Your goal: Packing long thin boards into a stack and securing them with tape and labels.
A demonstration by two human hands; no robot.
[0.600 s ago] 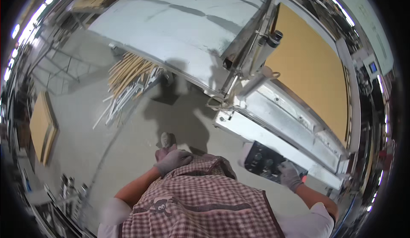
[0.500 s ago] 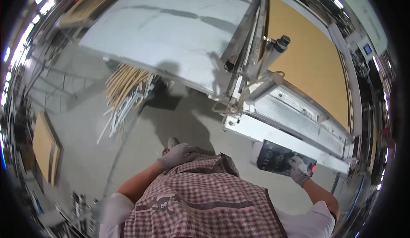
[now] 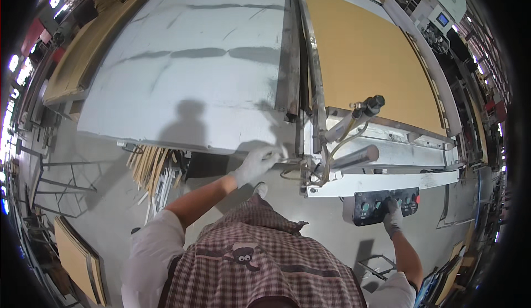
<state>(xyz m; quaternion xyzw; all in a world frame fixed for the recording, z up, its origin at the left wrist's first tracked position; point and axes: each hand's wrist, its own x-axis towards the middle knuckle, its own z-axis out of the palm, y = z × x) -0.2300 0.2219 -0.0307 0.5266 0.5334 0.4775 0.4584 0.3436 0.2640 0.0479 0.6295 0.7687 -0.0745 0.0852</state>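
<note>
A tan rectangular board already lies on the white metal machine; the gloved right hand touches a black push-button box, the gloved left hand nears the machine; neither grip nor what remains can be told.

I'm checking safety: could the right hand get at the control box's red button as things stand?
Probably yes: the right hand is at the control box, and only other buttons show between it and the red button.
</note>
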